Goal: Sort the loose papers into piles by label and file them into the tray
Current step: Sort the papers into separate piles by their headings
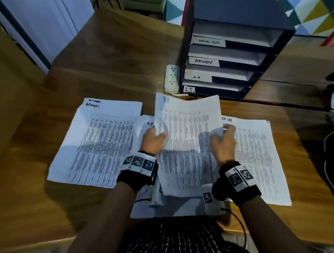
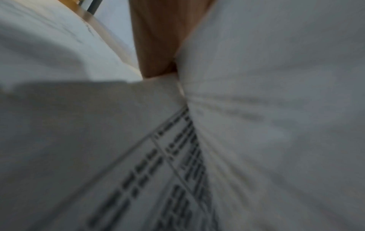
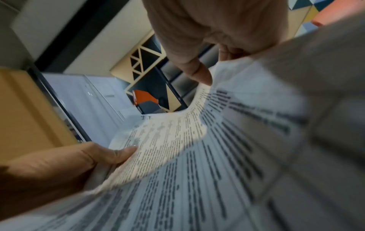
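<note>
Both hands' fingers point(image 1: 163, 134) pinching IT sheet point(image 1: 187, 127)

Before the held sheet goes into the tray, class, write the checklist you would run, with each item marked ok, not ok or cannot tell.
1. Sheet label readable: ok. The held IT sheet shows "IT" at its top left.
2. Grip secure: ok. The left hand and the right hand each pinch a side edge.
3. Matching slot exists: ok. The tray has an IT label on its lowest level.
4. One sheet only held: cannot tell; more paper hangs beneath it.
5. IT slot has room: cannot tell; its inside is dark.
6. Path to the tray: ok, though a power strip lies left of it.
</note>
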The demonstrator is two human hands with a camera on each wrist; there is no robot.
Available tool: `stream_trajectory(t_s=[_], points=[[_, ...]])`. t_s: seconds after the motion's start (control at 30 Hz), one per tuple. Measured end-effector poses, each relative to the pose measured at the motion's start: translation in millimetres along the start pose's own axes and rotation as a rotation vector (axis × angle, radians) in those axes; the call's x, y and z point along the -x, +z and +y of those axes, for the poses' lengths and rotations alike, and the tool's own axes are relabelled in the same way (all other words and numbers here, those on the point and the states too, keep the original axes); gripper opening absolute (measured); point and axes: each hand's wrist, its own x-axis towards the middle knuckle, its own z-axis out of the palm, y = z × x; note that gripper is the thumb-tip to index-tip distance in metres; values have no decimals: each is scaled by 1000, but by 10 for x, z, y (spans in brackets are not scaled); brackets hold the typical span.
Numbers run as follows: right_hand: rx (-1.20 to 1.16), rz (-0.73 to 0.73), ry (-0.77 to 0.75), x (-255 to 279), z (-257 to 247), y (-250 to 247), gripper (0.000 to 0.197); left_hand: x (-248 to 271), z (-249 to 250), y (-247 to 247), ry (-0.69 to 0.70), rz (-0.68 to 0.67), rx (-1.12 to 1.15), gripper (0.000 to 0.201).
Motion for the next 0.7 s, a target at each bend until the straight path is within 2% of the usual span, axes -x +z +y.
stream_trajectory(t_s=[0.07,0.1,0.2,0.3,0.37,0.43,0.5,0.57,0.63,0.67,0.7], points=[[-88,24,-44,53,-227,-39,25,57,223,-164,47,77,-5,26],[-142,24,-91,96,-375,-59,22,82,358,-294,111,123,57,23],[-367,9,-301,272,-877,-15,29,219,794,-733,358,204,249,16],[-500,-21,-446,447,-1241,221,26,301,981,-1169,448,249,356,11],[-532,-39,-455,559,-1322,464,26,329,946,-1445,498,234,388,17],[-504,-54,-424,679,-1237,720,31,304,744,-1626,447,195,378,22],[-445,-96,-372,788,-1048,956,36,240,432,-1725,332,147,347,32],[-360,-118,-325,852,-889,1122,39,210,175,-1750,296,101,283,44],[-241,-47,-357,846,-862,1217,39,186,57,-1794,279,149,265,51],[-204,0,-390,828,-904,1247,35,160,15,-1845,258,189,228,47],[-177,38,-420,814,-959,1278,30,125,-30,-1915,247,234,183,34]])
